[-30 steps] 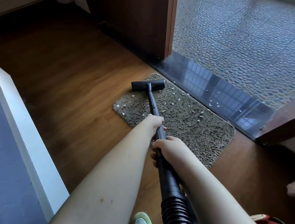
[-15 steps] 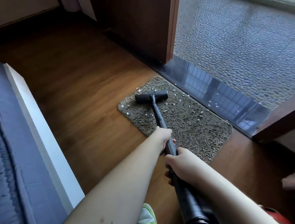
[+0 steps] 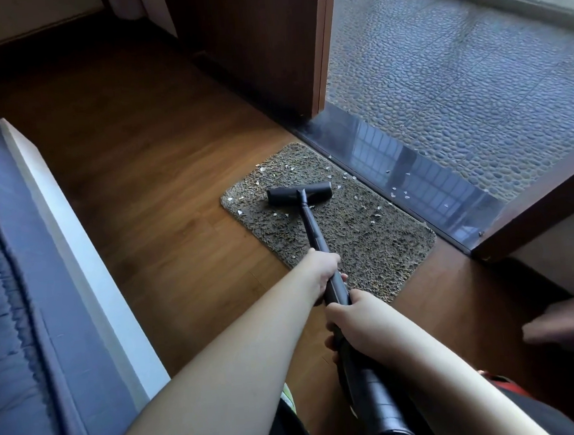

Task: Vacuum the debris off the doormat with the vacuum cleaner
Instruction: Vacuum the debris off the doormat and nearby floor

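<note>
Wooden floor (image 3: 159, 179), brown planks, filling the centre and left of the frame; pebbled grey paving (image 3: 456, 77) beyond a dark glossy threshold (image 3: 412, 173) at upper right
Doormat (image 3: 330, 220): coarse grey-brown pile, rounded corners, lying at frame centre with its long edge against the threshold
Debris (image 3: 285, 166): small white flakes, mostly on the mat's upper end and right edge, a few on the threshold
Vacuum cleaner: black T-shaped nozzle (image 3: 299, 194) flat on the mat's upper half; black wand (image 3: 314, 230) running down to a ribbed hose at lower centre
Left hand (image 3: 326, 271): fingers wrapped round the wand
Right hand (image 3: 358, 318): gripping the wand just below the left
Blue padded furniture (image 3: 14, 307), left edge
</note>
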`<state>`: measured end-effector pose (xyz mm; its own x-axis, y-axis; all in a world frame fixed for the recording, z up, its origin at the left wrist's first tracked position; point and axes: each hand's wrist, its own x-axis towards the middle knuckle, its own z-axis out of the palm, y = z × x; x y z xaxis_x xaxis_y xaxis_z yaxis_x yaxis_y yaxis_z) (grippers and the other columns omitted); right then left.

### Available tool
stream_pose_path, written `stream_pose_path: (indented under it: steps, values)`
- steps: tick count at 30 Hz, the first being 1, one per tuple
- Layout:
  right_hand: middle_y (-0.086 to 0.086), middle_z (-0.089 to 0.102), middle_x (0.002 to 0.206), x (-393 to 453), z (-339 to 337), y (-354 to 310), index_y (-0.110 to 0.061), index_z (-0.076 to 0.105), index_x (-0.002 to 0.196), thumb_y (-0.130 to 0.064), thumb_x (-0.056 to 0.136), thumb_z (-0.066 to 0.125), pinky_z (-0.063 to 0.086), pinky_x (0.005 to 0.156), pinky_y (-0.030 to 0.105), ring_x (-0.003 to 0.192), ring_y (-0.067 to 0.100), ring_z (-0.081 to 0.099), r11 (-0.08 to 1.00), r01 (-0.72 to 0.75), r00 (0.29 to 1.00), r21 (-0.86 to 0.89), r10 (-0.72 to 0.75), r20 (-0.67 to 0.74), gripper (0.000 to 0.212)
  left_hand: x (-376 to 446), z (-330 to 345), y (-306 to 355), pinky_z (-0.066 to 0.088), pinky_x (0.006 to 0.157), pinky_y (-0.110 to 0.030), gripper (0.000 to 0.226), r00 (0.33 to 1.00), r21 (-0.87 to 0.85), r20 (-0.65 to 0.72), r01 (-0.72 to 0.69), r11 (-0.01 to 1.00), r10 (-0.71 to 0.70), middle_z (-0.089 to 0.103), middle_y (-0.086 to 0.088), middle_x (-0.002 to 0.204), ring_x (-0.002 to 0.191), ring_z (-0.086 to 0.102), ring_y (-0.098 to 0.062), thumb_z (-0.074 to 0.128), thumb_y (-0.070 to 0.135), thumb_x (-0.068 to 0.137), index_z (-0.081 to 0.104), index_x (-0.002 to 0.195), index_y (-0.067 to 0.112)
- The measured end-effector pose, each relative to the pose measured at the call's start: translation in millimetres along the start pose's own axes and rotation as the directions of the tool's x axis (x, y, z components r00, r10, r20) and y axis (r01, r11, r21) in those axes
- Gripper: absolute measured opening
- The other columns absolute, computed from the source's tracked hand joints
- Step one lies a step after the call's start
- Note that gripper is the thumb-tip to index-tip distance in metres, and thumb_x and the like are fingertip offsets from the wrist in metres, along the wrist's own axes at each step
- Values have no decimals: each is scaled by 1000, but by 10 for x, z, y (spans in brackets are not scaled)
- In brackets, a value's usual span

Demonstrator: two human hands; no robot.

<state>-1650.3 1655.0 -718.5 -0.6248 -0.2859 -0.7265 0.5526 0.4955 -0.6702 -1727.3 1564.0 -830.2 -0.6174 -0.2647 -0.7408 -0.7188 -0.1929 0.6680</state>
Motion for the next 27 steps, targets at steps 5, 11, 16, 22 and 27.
stream_pose_path:
  steps: [5,11,16,22,27]
  values:
    - [14,51,81,-11,-102,29,-8,47,94,-11,89,47,48,45,27,50,19,59,997,-75,997,26,74,36,5,49,115,-19,41,35,-21,39,1000,46,13,7,999,-7,46,-11,72,51,48,-15,38,7,101,28,138,6]
    - [13,50,77,139,-174,-28,-8,46,89,-8,89,47,46,41,24,46,17,56,996,-85,996,19,85,1,1,220,158,61,41,34,-19,49,1000,6,17,3,1000,-3,45,-11,75,51,48,-15,38,5,100,22,145,9]
    - [12,49,75,398,-128,-139,-9,44,89,-10,91,49,47,41,25,44,18,55,996,-88,996,6,88,-8,5,422,112,178,42,42,-26,40,1000,-3,20,-20,1000,20,44,-13,76,51,47,-17,40,2,99,29,137,5]
    - [17,58,67,523,-149,-278,-3,52,88,-16,88,52,60,63,50,48,29,63,994,-77,994,78,82,-70,13,454,43,307,41,37,-24,21,999,-18,27,-31,999,32,42,-14,77,44,49,-16,41,-3,96,31,112,7]
    - [16,57,58,315,-214,-256,-4,51,82,-12,90,49,57,51,36,42,25,59,995,-76,995,60,80,-58,11,294,116,276,38,28,-18,23,999,-29,17,-31,999,31,40,-15,78,48,47,-20,40,-2,99,31,117,7]
